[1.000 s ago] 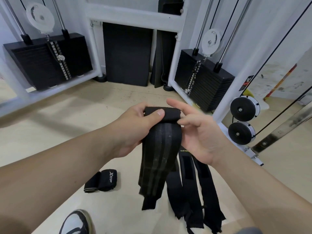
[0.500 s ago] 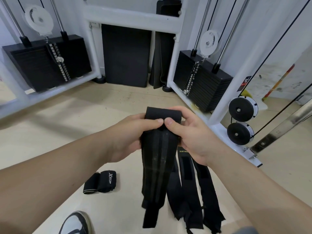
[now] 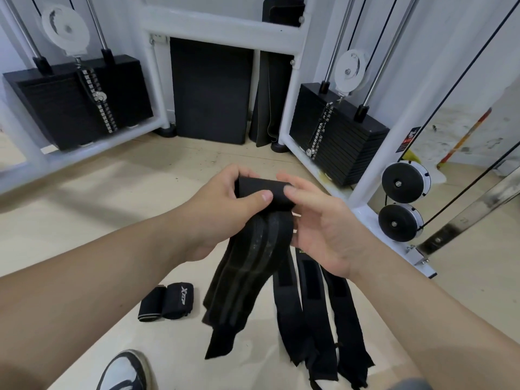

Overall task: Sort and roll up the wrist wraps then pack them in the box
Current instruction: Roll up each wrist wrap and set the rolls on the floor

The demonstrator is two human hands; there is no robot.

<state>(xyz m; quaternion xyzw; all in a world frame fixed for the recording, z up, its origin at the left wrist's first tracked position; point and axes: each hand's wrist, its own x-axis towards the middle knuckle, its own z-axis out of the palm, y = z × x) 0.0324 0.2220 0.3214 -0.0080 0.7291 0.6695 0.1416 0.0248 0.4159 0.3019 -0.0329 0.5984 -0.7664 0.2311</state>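
A black wrist wrap [image 3: 247, 266] hangs from my hands, its top end wound into a small roll [image 3: 260, 190]. My left hand [image 3: 222, 212] grips that roll, thumb on the front and fingers behind. My right hand [image 3: 318, 229] is at the roll's right end with fingers fairly straight, thumb tip touching it. Three more black wraps [image 3: 312, 311] lie flat on the floor below, partly hidden by my right hand. Two rolled-up wraps [image 3: 166, 301] lie side by side on the floor to the left. No box is in view.
A white cable machine frame [image 3: 225, 21] with black weight stacks [image 3: 334, 136] stands ahead and to the right. Black pulleys [image 3: 402, 204] and a steel bar [image 3: 464, 218] sit at the right. Black mats [image 3: 211, 91] lean on the wall. A shoe [image 3: 123, 372] shows at the bottom.
The roll at the wrap's top has grown a little. My right hand pinched it half a second ago and has now opened, fingers straightening beside the roll.
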